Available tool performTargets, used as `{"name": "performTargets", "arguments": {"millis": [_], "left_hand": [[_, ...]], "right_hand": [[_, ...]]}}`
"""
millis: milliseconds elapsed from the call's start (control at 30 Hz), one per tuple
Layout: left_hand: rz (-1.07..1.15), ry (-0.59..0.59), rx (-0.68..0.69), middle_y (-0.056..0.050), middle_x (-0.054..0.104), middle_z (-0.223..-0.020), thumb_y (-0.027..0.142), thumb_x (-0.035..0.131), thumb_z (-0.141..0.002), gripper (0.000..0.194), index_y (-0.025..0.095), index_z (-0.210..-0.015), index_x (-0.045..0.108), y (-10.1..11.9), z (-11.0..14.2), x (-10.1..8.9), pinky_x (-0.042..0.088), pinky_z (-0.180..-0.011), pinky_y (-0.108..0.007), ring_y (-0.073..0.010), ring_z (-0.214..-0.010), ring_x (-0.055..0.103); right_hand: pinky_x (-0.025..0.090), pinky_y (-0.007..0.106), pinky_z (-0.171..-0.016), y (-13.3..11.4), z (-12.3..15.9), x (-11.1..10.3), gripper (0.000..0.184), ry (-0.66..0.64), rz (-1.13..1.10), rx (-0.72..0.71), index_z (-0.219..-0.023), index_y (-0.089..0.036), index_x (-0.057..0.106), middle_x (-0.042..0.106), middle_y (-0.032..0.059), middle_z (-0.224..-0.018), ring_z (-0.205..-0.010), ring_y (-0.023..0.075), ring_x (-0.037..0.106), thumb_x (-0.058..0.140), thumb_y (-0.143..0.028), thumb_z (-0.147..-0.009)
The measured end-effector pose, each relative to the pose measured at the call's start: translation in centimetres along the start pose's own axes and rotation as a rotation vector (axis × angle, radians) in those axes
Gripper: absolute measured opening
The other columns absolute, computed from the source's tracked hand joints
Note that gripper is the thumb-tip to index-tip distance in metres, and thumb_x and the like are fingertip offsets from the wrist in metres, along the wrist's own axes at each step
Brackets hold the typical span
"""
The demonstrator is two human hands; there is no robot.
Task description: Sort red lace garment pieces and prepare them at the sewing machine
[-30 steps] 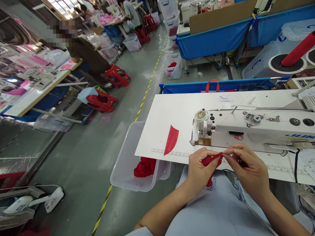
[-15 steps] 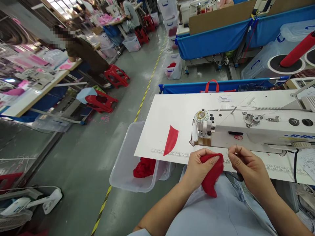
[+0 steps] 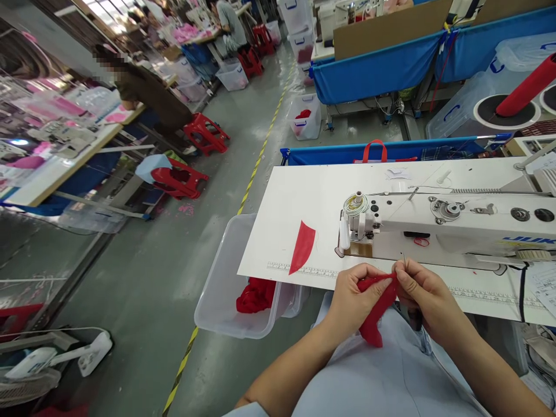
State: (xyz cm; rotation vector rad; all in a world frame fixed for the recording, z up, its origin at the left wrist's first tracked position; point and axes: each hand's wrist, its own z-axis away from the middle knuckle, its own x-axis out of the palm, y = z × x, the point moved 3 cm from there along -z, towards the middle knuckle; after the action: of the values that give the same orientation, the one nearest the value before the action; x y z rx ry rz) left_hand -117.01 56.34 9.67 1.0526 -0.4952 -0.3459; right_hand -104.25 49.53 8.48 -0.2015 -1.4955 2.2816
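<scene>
My left hand (image 3: 354, 298) is closed on a small piece of red fabric (image 3: 377, 318), thumb on top, with the cloth hanging down over my lap. At the fabric's upper right edge, my right hand (image 3: 423, 289) is pinched shut. A thin pointed tool (image 3: 403, 260) pokes up past the right fingertips, and a dark end (image 3: 414, 318) shows below the palm; its exact kind is unclear. Beyond the hands stands a white sewing machine (image 3: 456, 217). A flat curved red fabric piece (image 3: 303, 248) lies on the white table (image 3: 278, 214), left of the machine.
A clear plastic bin (image 3: 217, 289) with red cloth (image 3: 256, 294) sits below the table's left edge. Red thread (image 3: 525, 87) stands on a cone at the right. A blue cloth trough (image 3: 321, 155) runs behind the table. Another person (image 3: 147, 92) is by a far table.
My right hand came away from the fabric half a second ago and is now back at its edge. The red fabric, bunched at first, now hangs lower from my left hand.
</scene>
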Motion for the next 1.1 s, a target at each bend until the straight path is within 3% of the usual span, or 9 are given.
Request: {"name": "performTargets", "arguments": {"millis": [133,267,400,633,700,767,833,967,1100], "left_hand": [[0.111,-0.007,-0.097,-0.001,0.067,-0.065,0.048,0.082,-0.064,0.038,0.016,-0.074,0.065,-0.5,0.0,-0.4,0.051,-0.054,-0.027,-0.0153,-0.058,0.063],[0.092,-0.014,-0.097,-0.003,0.068,-0.066,0.047,0.082,-0.065,0.037,0.015,-0.075,0.066,-0.4,-0.1,-0.4,0.049,-0.051,-0.026,-0.0145,-0.056,0.061],[-0.022,0.026,0.022,-0.004,0.069,-0.069,0.043,0.079,-0.069,0.031,0.014,-0.074,0.070,0.1,-0.1,-0.3,0.050,-0.058,-0.026,-0.0142,-0.062,0.061],[-0.048,0.028,0.050,-0.004,0.069,-0.068,0.041,0.079,-0.070,0.028,0.014,-0.070,0.069,0.3,-0.1,-0.2,0.049,-0.060,-0.025,-0.0134,-0.063,0.061],[0.014,0.019,-0.008,-0.004,0.069,-0.068,0.044,0.081,-0.066,0.032,0.015,-0.071,0.068,0.0,-0.1,-0.3,0.051,-0.058,-0.026,-0.0148,-0.062,0.063],[0.091,-0.021,-0.100,-0.004,0.070,-0.068,0.047,0.082,-0.065,0.036,0.015,-0.076,0.067,-0.5,-0.1,-0.4,0.052,-0.053,-0.028,-0.0162,-0.058,0.064],[0.157,-0.067,-0.174,-0.004,0.070,-0.068,0.048,0.082,-0.065,0.039,0.016,-0.080,0.066,-0.8,-0.2,-0.5,0.052,-0.049,-0.028,-0.0171,-0.055,0.064],[0.185,-0.033,-0.169,-0.004,0.070,-0.068,0.048,0.084,-0.063,0.041,0.015,-0.080,0.066,-1.0,-0.5,-0.4,0.050,-0.048,-0.026,-0.0164,-0.055,0.063],[0.102,0.008,-0.013,-0.007,0.071,-0.074,0.047,0.079,-0.068,0.035,0.014,-0.078,0.072,-1.6,-0.7,0.5,0.054,-0.061,-0.027,-0.0172,-0.068,0.066]], "right_hand": [[0.027,0.018,-0.032,0.2,0.0,-1.6,0.046,0.253,-0.017,-0.020,-0.075,-0.024,0.048,0.033,-0.0084,-0.055,-0.046,0.0094,0.028,0.067,-0.066,-0.075],[0.026,0.020,-0.037,-1.0,0.3,-1.1,0.043,0.107,0.144,-0.121,-0.074,-0.022,0.059,0.038,-0.0061,-0.055,-0.047,0.0089,0.030,0.067,-0.063,-0.078],[0.026,0.023,-0.040,-2.0,0.4,-0.6,0.041,0.110,0.237,-0.216,-0.085,-0.021,0.067,0.041,-0.0047,-0.058,-0.049,0.0101,0.032,0.067,-0.062,-0.079],[0.036,0.026,-0.046,-2.2,-0.2,0.1,0.042,0.096,0.450,-0.428,-0.067,-0.023,0.053,0.045,-0.0026,-0.059,-0.052,0.0128,0.040,0.054,-0.058,-0.090],[0.035,0.026,-0.044,-1.8,-0.5,-0.5,0.041,0.187,0.486,-0.450,-0.068,-0.024,0.050,0.045,-0.0032,-0.056,-0.049,0.0130,0.039,0.050,-0.058,-0.091],[0.034,0.026,-0.042,-1.4,-0.7,-1.7,0.038,0.349,0.459,-0.398,-0.072,-0.025,0.049,0.043,-0.0049,-0.054,-0.045,0.0129,0.038,0.050,-0.058,-0.090],[0.034,0.026,-0.041,-1.4,-0.6,-2.4,0.036,0.413,0.416,-0.338,-0.076,-0.025,0.050,0.041,-0.0063,-0.053,-0.044,0.0123,0.036,0.054,-0.057,-0.089],[0.036,0.026,-0.044,-2.4,0.3,-1.4,0.027,0.203,0.460,-0.406,-0.078,-0.024,0.060,0.048,-0.0029,-0.061,-0.049,0.0121,0.041,0.059,-0.048,-0.089],[0.041,0.030,-0.047,-1.4,0.8,-1.9,0.017,0.113,0.548,-0.566,-0.094,-0.029,0.072,0.061,0.0036,-0.085,-0.057,0.0150,0.050,0.069,-0.041,-0.083]]}}
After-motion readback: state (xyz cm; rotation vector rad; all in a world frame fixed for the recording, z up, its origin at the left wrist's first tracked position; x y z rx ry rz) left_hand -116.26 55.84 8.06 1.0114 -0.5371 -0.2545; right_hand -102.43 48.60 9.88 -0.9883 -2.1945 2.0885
